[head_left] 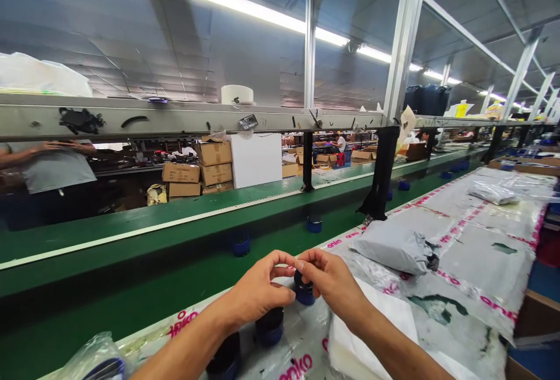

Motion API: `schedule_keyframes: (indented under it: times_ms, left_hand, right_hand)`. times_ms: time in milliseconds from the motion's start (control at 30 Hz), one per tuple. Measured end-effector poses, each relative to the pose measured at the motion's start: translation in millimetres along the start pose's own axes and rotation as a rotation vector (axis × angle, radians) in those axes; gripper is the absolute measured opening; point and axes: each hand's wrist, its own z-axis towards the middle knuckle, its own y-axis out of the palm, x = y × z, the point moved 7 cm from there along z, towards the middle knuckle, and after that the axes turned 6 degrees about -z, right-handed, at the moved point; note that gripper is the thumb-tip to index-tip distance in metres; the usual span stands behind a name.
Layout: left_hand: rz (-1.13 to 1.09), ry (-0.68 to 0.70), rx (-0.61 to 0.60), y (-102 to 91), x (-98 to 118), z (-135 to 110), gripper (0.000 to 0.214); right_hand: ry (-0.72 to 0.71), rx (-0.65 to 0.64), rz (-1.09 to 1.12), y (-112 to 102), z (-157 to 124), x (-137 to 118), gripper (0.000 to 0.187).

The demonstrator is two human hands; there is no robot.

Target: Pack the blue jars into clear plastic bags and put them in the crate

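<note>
My left hand (261,288) and my right hand (336,282) meet at their fingertips above the worktable. The right thumb and index finger are pinched together; the left fingers are curled towards them, with the left thumb lower and apart. Whatever lies between the fingertips is too small or hidden to make out. Just beneath them stands a round black-and-blue container (305,296). A second such container (270,333) is below my left hand, and a third (225,361) is partly covered by my left forearm.
White printed sheeting (301,362) covers the worktable. White sheets (356,348) lie under my right forearm, near a grey plastic package (394,246). Blue containers (314,224) sit along the green conveyor (184,287). A black-wrapped post (380,170) stands beyond. Across the line is a person (56,164).
</note>
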Motion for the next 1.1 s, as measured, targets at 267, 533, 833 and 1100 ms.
schedule_keyframes:
  times_ms: [267, 533, 833, 1100]
  left_hand:
    - [0.373, 0.070, 0.119, -24.2, -4.4, 3.0, 0.066]
    - [0.923, -0.033, 0.237, -140.8, -15.9, 45.8, 0.087]
    - [0.996, -0.028, 0.344, -162.0, -13.4, 18.8, 0.059]
    - [0.676, 0.089, 0.519, -131.6, 8.7, -82.8, 0.050]
  right_hand:
    - [-0.105, 0.160, -0.160, -8.6, -0.4, 2.7, 0.035]
    - [-0.016, 0.081, -0.071, -17.8, 7.6, 21.3, 0.040]
    - [-0.008, -0.008, -0.031, 3.6, -5.5, 7.8, 0.043]
    - [-0.005, -0.168, 0.115, 61.8, -26.9, -22.4, 0.035]
